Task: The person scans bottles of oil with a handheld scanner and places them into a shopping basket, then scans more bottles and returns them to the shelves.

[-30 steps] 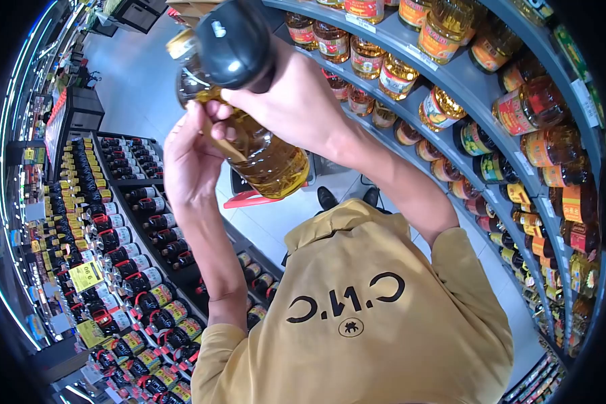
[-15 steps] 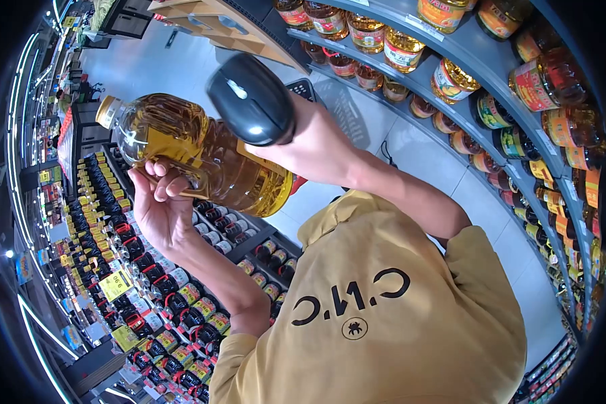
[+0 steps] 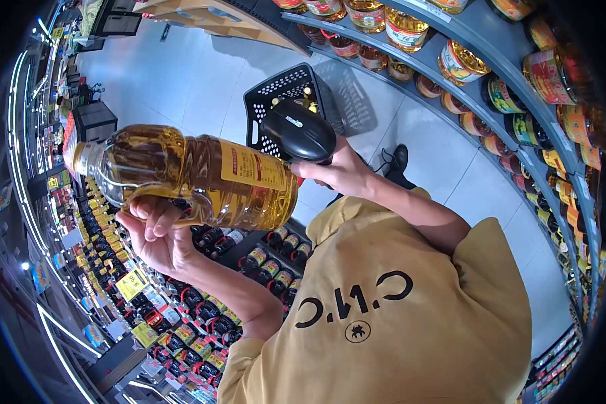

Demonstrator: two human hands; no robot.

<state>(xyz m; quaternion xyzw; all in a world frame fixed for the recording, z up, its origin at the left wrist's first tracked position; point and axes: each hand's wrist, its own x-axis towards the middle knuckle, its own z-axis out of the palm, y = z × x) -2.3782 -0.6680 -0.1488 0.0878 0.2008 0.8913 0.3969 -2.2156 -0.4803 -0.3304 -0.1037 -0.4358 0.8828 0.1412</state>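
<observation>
A large clear bottle of golden cooking oil (image 3: 195, 178) lies nearly level across the view, its capped neck to the left and its yellow label facing up. The fingers of my left hand (image 3: 165, 246) are curled round its handle from below. In my right hand (image 3: 350, 172) is a black handheld barcode scanner (image 3: 299, 132), its rounded head on top, close to the bottle's base. My right fingers wrap the scanner's grip, which is mostly hidden under the head.
A black perforated shopping basket (image 3: 257, 101) with bottles inside stands on the tiled floor (image 3: 182, 81) beyond the scanner. Curved shelves of oil bottles (image 3: 464, 64) run along the right. Rows of dark bottles (image 3: 205, 330) with yellow price tags (image 3: 132, 284) line the left.
The bottle has swung nearer to level and its yellow label has turned into view. The scanner has moved right and down, off the bottle's body, uncovering the basket behind.
</observation>
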